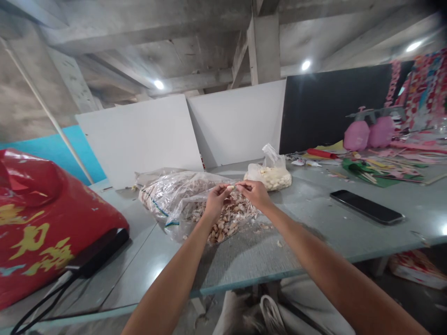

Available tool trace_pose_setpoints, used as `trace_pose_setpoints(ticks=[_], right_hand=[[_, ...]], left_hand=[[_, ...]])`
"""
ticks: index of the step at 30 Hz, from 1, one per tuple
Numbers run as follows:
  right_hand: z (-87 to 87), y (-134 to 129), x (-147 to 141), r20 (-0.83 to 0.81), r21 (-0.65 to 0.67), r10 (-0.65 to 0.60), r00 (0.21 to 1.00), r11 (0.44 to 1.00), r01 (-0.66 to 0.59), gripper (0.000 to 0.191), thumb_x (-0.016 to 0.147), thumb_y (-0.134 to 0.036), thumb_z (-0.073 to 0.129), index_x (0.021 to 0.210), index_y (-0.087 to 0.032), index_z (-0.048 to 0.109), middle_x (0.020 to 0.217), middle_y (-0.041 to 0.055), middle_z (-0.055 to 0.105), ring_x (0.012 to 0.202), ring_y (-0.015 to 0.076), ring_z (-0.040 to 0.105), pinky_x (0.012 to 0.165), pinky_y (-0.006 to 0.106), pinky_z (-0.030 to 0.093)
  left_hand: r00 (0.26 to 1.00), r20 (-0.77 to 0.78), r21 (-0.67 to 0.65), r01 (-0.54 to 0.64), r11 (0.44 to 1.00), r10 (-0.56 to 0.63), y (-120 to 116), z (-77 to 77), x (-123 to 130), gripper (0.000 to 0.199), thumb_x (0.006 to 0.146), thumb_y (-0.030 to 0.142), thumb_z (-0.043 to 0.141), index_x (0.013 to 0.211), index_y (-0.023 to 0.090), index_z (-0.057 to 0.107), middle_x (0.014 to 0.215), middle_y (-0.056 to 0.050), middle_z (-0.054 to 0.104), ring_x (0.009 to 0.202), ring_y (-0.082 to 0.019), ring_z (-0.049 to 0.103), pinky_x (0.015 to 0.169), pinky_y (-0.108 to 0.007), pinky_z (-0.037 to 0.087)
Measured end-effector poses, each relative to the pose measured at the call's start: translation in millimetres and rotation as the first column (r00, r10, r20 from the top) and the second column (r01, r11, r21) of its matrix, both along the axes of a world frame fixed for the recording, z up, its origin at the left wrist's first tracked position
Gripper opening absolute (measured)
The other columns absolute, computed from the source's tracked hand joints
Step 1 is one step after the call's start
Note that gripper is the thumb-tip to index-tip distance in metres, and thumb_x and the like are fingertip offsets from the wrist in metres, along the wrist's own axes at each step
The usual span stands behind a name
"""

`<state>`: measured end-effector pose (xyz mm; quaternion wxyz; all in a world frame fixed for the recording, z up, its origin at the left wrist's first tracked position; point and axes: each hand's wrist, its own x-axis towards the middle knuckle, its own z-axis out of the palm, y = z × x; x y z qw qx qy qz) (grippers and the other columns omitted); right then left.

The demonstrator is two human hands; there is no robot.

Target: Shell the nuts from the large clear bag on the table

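Note:
My left hand point(216, 199) and my right hand point(254, 191) meet above a heap of garlic cloves and papery skins point(226, 223). Together they pinch one small pale garlic clove point(230, 187) between their fingertips. The heap spills from an open clear plastic bag point(167, 193) lying on the grey table point(307, 232). Behind my right hand stands a smaller knotted clear bag of peeled white cloves point(268, 177).
A black phone point(366, 207) lies flat to the right. A large red bag with gold print point(38, 218) and a black device with cables point(96, 253) sit at the left. Pink and coloured paper craft scraps point(380, 158) cover the far right. White boards stand behind.

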<state>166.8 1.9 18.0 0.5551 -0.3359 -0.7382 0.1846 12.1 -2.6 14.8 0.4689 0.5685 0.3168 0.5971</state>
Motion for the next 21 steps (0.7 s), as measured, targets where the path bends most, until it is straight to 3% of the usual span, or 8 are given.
trace_pose_setpoints(ticks=[9,16,21], right_hand=[[-4.3,3.5,-2.8,0.018,0.015,0.000,1.000,1.000,0.000,0.028,0.076,-0.032,0.051,0.087,-0.015,0.069,0.073,0.0043,0.069,0.067,0.0156,0.061,0.059,0.021,0.044],[-11.4,7.4,-10.2,0.018,0.064,-0.144,0.989,0.988,0.143,0.023,0.070,-0.026,0.051,0.080,-0.013,0.066,0.064,0.0021,0.064,0.058,0.0122,0.056,0.055,0.020,0.041],[-9.1,6.4,-9.8,-0.037,-0.010,-0.066,0.997,0.998,0.065,0.022,0.071,-0.026,0.049,0.079,-0.012,0.065,0.064,0.0031,0.064,0.060,0.0132,0.059,0.056,0.021,0.043]], left_hand=[[0.997,-0.057,0.054,-0.050,0.997,0.053,4.3,-3.4,-1.9,0.041,0.056,0.042,0.074,0.080,0.014,0.056,0.067,0.003,0.058,0.049,-0.007,0.053,0.051,-0.023,0.049],[0.995,-0.078,0.067,-0.048,0.997,0.054,5.6,-6.6,0.2,0.038,0.056,0.039,0.075,0.077,0.013,0.056,0.072,0.002,0.059,0.051,-0.006,0.053,0.054,-0.023,0.049],[0.968,-0.216,0.176,-0.094,0.980,0.131,9.5,-6.8,-4.0,0.034,0.062,0.038,0.071,0.084,0.014,0.063,0.073,-0.001,0.062,0.051,-0.008,0.053,0.051,-0.022,0.045]])
